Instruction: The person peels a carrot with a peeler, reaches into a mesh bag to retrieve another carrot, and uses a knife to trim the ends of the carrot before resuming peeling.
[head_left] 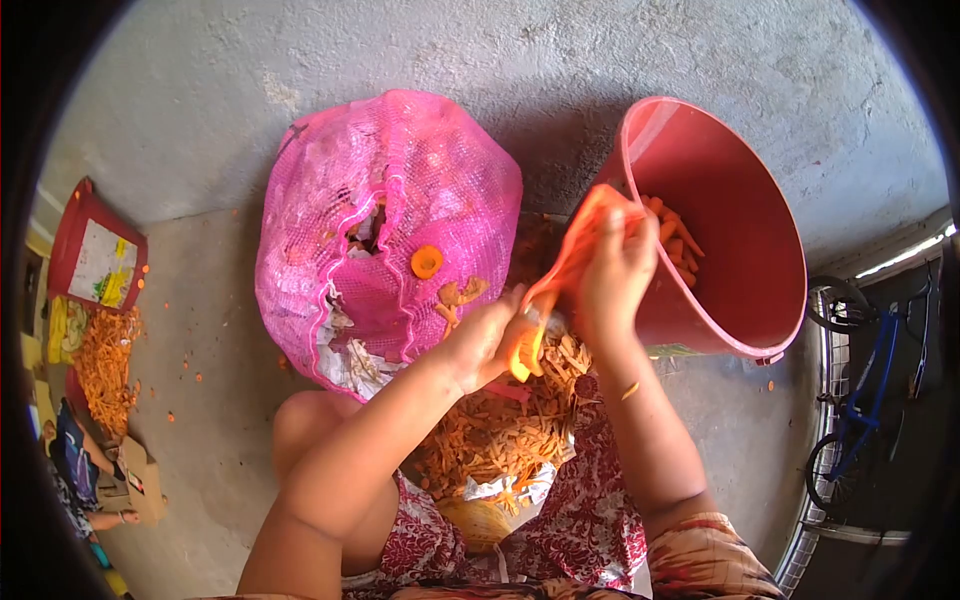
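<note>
My left hand (482,345) is closed around a carrot (526,352), whose bright yellow-orange end shows below my fingers. Higher up, my right hand (617,268) is closed on a flat, bright orange piece (592,218), smeared by motion; I cannot tell what kind of thing it is. It slants down toward my left hand, in front of the red bucket's rim. Beneath both hands, a heap of carrot peelings (490,435) fills my lap, with white paper scraps among it. A small strip of peel (630,391) clings to my right forearm.
A pink mesh sack (330,190) of scraps stands left, a carrot slice (426,262) on it. The red bucket (715,190) at right holds peeled carrots (680,240). Far left are another bucket (85,250), carrot pieces (105,365) and a person (85,470). A blue bicycle (868,385) stands right.
</note>
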